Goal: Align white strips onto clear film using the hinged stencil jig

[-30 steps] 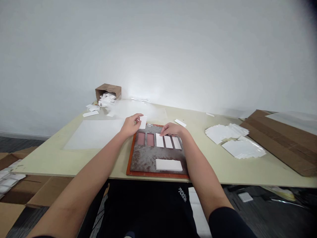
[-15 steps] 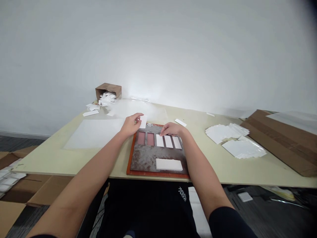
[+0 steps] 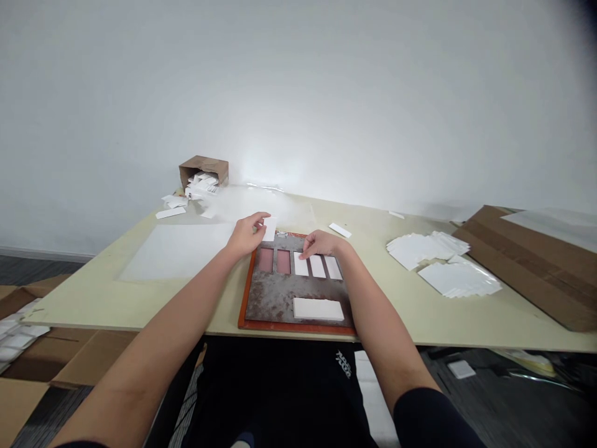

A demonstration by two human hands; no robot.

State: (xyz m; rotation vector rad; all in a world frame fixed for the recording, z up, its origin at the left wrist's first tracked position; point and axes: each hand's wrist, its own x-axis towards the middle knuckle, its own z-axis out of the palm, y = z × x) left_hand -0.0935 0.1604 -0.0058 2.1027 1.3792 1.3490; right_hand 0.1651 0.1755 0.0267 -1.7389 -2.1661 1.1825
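Observation:
A rusty grey jig plate with an orange rim (image 3: pixel 280 298) lies at the table's near edge. Its far row has several slots: two at the left show red bottoms (image 3: pixel 275 261), three at the right hold white cards (image 3: pixel 317 266). A stack of white cards (image 3: pixel 318 308) rests on the plate's near part. My left hand (image 3: pixel 245 236) pinches one white card (image 3: pixel 269 229) above the plate's far left corner. My right hand (image 3: pixel 321 244) presses curled fingertips down on the top of the leftmost seated card.
A large translucent sheet (image 3: pixel 177 252) lies left of the plate. A tipped cardboard box (image 3: pixel 204 170) spills white cards at the back left. White card piles (image 3: pixel 438 261) and flat cardboard (image 3: pixel 532 261) lie to the right. Boxes stand on the floor at left.

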